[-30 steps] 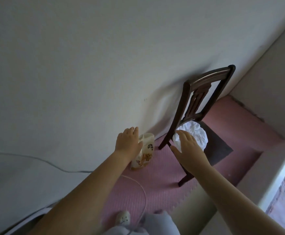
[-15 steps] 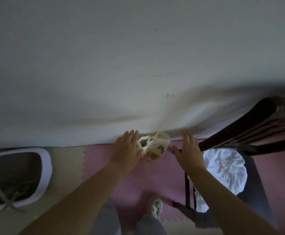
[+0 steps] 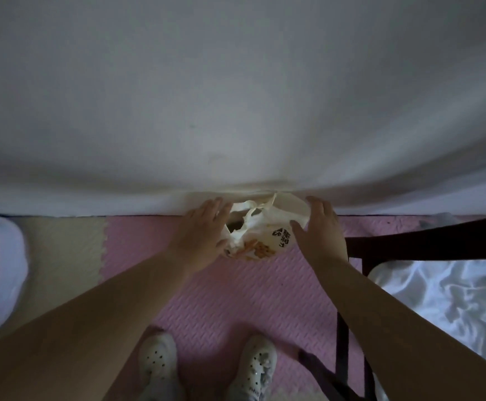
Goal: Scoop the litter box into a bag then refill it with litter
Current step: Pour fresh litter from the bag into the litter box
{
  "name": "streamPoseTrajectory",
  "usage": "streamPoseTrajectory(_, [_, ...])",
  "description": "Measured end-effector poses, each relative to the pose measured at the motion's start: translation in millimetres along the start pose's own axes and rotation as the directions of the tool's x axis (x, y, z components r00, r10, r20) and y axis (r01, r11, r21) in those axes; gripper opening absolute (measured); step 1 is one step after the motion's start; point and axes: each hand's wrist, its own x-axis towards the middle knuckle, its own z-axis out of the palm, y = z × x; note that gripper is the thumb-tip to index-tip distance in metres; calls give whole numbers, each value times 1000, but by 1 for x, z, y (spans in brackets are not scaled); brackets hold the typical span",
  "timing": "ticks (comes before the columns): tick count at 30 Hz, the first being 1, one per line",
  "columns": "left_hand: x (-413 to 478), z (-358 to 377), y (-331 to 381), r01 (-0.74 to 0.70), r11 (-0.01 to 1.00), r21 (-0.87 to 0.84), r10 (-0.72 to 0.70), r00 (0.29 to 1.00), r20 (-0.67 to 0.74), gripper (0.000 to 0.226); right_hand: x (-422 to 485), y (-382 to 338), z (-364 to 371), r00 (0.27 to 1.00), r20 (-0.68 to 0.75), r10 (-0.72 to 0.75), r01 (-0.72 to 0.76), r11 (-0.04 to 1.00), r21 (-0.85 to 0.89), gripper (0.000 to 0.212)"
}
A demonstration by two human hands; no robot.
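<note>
Your left hand (image 3: 204, 231): arm stretched forward and down, fingers straight, palm against the left side of the plastic bag (image 3: 268, 230).
Your right hand (image 3: 321, 230): fingers loosely spread, cupping the bag's right side.
Bag: on the pink foam mat (image 3: 236, 299), against the wall (image 3: 236, 96).
Litter box (image 3: 7, 270): far left, well apart.

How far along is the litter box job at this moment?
Nothing looks finished: the litter box at the left edge shows only a white rim and a dark inside, so scooping cannot be judged. In hand: the left hand and right hand flank the printed bag by the wall, fingers fairly straight, not yet gripping. Left: probably lifting that bag and bringing it to the box.
</note>
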Motion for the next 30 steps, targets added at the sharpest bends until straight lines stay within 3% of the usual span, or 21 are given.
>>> streamPoseTrajectory(6, [33, 47, 0, 53, 962, -266, -38, 997, 60, 77, 21, 25, 42, 998, 36, -53, 57, 992, -113, 60])
streamPoseTrajectory(10, [43, 54, -3, 32, 936, -351, -53, 997, -50, 59, 25, 35, 54, 997, -68, -25, 22, 999, -44, 58])
streamPoseTrajectory(15, [39, 47, -7, 63, 913, -402, -115, 988, -107, 15, 23, 44, 59, 990, -86, 107, -103, 993, 51, 29])
streamPoseTrajectory(20, [21, 26, -10, 123, 919, -375, -154, 986, -56, 10, 6, 42, 40, 992, -76, 97, -96, 995, 9, 17])
streamPoseTrajectory(25, [-24, -47, -14, 41, 927, -373, -94, 988, -124, 10, -30, 7, -26, 992, -114, -48, 48, 999, -11, 13])
streamPoseTrajectory(30, [-104, -196, -11, -130, 942, -310, 41, 959, -280, 5, -94, -69, -156, 934, -260, -243, 259, 965, 30, 7])
